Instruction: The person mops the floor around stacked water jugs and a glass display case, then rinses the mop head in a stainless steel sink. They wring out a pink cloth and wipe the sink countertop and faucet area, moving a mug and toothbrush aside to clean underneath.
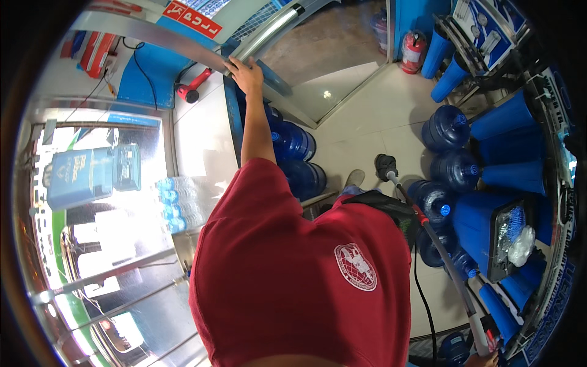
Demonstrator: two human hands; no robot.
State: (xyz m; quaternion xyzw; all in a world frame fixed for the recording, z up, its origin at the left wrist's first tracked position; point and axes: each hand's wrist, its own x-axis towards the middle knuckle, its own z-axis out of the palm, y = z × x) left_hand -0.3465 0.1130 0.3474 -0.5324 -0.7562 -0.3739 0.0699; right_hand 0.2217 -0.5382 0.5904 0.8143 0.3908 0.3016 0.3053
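Note:
My left arm reaches forward to a glass door. My left hand (247,76) grips the edge of the door's metal frame (208,56), just below a shiny tubular handle (269,29). At the lower right edge, my right hand (483,359) is partly cut off, closed around the upper end of a long grey pole (449,263) with a red collar. The pole slants across my right side to the floor, where its lower end meets a dark shape (385,165) beside my feet; what that is, I cannot tell. A black cord (422,296) hangs near the pole.
Large blue water jugs (445,128) line the right side, with blue bins (501,214) behind them. More jugs (296,142) stand below my left arm. A red fire extinguisher (413,50) is by the doorway. At left are a red hair dryer (194,85) and packed small bottles (180,205).

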